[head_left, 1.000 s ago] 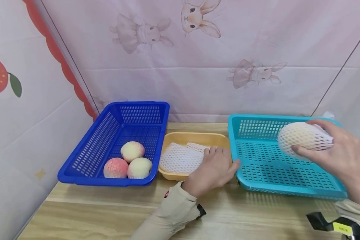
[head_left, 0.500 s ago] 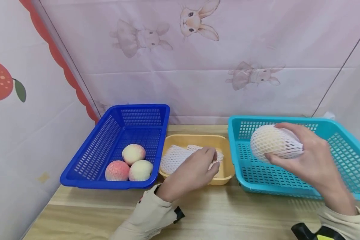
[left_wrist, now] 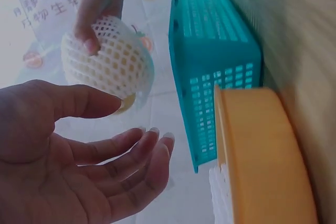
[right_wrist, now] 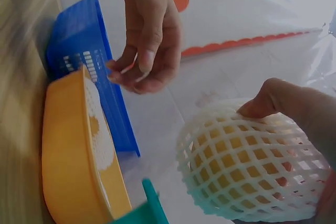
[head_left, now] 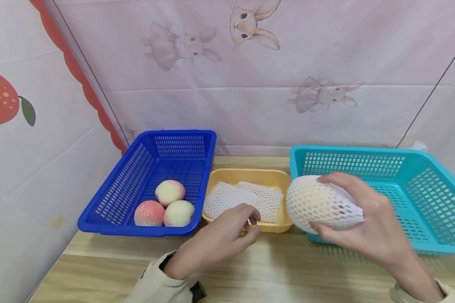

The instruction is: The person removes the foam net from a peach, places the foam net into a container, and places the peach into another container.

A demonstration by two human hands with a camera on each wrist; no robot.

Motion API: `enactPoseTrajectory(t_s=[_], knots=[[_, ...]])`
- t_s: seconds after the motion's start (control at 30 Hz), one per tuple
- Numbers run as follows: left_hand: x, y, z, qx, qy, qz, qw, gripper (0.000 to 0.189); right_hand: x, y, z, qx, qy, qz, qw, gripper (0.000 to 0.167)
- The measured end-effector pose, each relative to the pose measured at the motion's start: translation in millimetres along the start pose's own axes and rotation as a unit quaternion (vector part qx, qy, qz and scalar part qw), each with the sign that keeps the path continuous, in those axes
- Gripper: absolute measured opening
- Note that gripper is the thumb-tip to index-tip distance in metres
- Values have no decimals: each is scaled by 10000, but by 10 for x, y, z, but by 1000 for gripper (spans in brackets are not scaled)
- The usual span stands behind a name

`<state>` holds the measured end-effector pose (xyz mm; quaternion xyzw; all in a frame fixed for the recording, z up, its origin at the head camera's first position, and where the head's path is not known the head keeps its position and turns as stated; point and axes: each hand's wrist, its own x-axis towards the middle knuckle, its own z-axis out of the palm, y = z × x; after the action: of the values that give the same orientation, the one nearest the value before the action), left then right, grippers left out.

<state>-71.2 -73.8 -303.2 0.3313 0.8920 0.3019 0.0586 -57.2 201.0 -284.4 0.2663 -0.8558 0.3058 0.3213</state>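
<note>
My right hand (head_left: 368, 221) holds a peach in a white foam net (head_left: 318, 204), thumb below and fingers over the top. In the right wrist view the yellowish fruit shows through the mesh of the foam net (right_wrist: 247, 161). It hangs over the near left corner of the turquoise basket (head_left: 394, 248). My left hand (head_left: 223, 237) hovers at the front edge of the yellow tray (head_left: 246, 171), its fingers loosely bent and nothing between them. Flat foam nets (head_left: 263, 200) lie in that tray. In the left wrist view the left hand (left_wrist: 100, 156) faces the netted fruit with a gap between thumb and fingers.
On the left stands a blue basket (head_left: 136, 229) with a red peach (head_left: 149, 213) and two paler peaches (head_left: 179, 213) in its near right corner. All three containers stand side by side on a wooden table (head_left: 136, 269). Behind them hangs a pink rabbit-print cloth (head_left: 250, 118).
My right hand has carried the netted peach left and nearer, from over the turquoise basket to its near left corner. My left hand has drawn back from over the tray to its front edge.
</note>
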Motion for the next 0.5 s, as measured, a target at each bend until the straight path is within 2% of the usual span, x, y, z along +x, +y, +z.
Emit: enactPoseTrajectory(t_s=[0.17,0.27,0.4,0.5], knots=[[-165,5,28,-333,-5,138,9994,14,-74,-208,45,497,-440,-41,9978,84],[-250,-40,56,-416,-29,208,9989,13,-131,-304,96,665,-714,-212,9950,83],[-381,-134,115,-530,-150,139,9984,13,-211,-382,203,998,-1026,-503,9884,80],[-500,-208,169,-521,-225,36,9984,14,-276,-418,294,1236,-1344,-474,9821,79]])
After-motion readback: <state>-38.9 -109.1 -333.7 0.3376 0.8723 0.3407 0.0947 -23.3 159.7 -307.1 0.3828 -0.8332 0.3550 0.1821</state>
